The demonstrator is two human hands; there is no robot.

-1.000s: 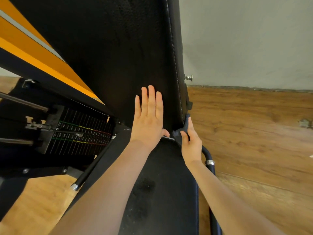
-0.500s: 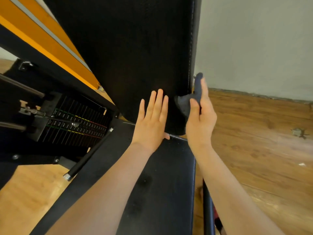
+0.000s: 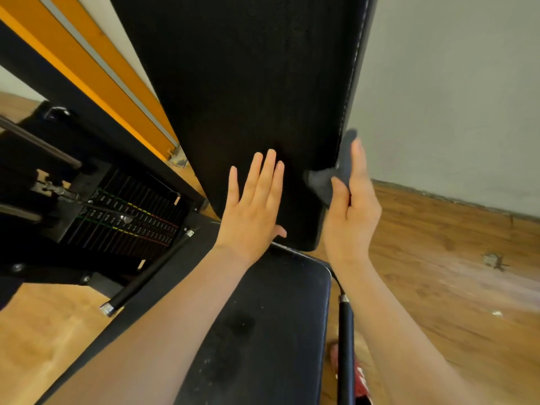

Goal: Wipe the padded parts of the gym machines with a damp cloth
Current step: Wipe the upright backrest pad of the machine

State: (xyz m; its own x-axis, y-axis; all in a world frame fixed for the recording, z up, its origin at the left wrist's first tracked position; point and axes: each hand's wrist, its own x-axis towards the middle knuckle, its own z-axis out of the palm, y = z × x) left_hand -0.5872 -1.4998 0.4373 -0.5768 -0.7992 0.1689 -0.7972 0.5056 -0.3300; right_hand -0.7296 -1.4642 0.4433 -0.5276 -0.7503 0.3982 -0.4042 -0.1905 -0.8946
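A tall black padded backrest [image 3: 248,83] rises in front of me, with a black padded seat [image 3: 257,325] below it. My left hand [image 3: 254,206] lies flat on the lower backrest, fingers straight and pointing up. My right hand [image 3: 350,209] holds a dark grey cloth [image 3: 336,171] wrapped round the backrest's right edge, thumb on the front and fingers behind the seam. The cloth's far side is hidden behind the pad.
A weight stack with coloured labels [image 3: 125,220] sits at left behind an orange and black frame [image 3: 87,71]. Black handle bars [image 3: 146,276] [image 3: 346,346] flank the seat. A wooden floor [image 3: 453,273] and a grey wall [image 3: 453,83] lie to the right.
My right hand slid the cloth up the backrest's right edge from the bottom corner. My left hand stayed flat on the pad. The view tilted upward.
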